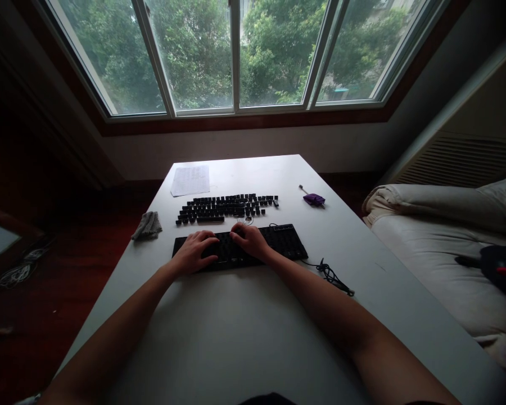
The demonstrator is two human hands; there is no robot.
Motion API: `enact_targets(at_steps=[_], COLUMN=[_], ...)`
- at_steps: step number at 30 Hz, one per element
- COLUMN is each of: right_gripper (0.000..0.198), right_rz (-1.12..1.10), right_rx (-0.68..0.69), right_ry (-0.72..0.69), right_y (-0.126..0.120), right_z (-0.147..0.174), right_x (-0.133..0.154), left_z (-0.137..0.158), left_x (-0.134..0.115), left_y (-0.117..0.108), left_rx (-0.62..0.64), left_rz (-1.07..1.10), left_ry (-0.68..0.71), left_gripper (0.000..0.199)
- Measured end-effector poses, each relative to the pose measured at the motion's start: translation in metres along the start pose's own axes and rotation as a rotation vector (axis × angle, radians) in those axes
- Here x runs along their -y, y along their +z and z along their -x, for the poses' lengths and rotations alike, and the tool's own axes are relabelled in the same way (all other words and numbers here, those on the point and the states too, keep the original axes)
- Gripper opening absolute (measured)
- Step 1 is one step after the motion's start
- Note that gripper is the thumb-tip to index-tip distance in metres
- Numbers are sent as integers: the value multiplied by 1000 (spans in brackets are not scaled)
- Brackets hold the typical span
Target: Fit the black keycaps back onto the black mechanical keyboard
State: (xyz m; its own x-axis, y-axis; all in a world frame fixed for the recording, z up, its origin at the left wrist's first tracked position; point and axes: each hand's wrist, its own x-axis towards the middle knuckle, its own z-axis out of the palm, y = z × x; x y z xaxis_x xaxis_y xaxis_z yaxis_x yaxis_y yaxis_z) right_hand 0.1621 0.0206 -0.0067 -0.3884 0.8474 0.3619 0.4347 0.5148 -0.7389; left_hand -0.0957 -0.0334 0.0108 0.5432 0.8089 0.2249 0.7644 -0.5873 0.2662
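A black keyboard [284, 241] lies across the white table, its keycaps off over at least part of it. My left hand [194, 251] rests on its left part, fingers spread and apart. Over the middle of the keyboard my right hand [249, 241] has its fingers curled together in a pinch; what is between them is hidden. Just beyond the keyboard stand rows of loose black keycaps [219, 207], with the long space bar [211, 219] at the near side. A thin wire loop [248, 221] shows right behind my right hand, too small to make out clearly.
A grey cloth [148, 226] lies at the table's left edge, and a printed paper sheet [190, 180] at the far left. To the right are a purple pouch-like item [314, 199] with a thin stick and a coiled black cable [331, 275]. A cream sofa [421, 247] stands alongside.
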Motion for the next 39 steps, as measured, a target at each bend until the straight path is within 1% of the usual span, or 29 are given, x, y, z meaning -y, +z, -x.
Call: enact_targets(at_steps=[2,6,10,14,21,26,30,34,36,39], right_gripper=[18,18,19,22,34,43,43,40,40,39], right_rz=[12,31,18,-1,-214,-335,-349,-364,-341,-244], right_rx=[-5,-8,-11,-27,-18,4,19,17,31,89], right_ry=[-10,-32,-34,-5,106,149,145,79,62,94], right_y=[1,3,3,3,1,-7,-17,-24,-27,-28], right_z=[-1,-4,-11,-20,-30,-31,-30,-29,-28,-25], right_x=[1,2,1,-5,-19,-21,-17,-10,-6,-2], left_z=[3,4,-2,-10,-12,-12,-10,-8,-7,-7], left_x=[2,6,12,18,18,20,20,21,21,19], left_y=[1,4,8,11,14,13,13,14,15,16], left_rx=[12,-17,-43,-67,-108,-123,-137,-163,-175,-185], left_rz=[-6,2,6,-16,-104,-126,-150,-136,-120,-95], left_ry=[3,-1,1,18,17,-18,-27,-42,-47,-32], left_gripper=[51,52,52,52,51,48,48,48,47,42])
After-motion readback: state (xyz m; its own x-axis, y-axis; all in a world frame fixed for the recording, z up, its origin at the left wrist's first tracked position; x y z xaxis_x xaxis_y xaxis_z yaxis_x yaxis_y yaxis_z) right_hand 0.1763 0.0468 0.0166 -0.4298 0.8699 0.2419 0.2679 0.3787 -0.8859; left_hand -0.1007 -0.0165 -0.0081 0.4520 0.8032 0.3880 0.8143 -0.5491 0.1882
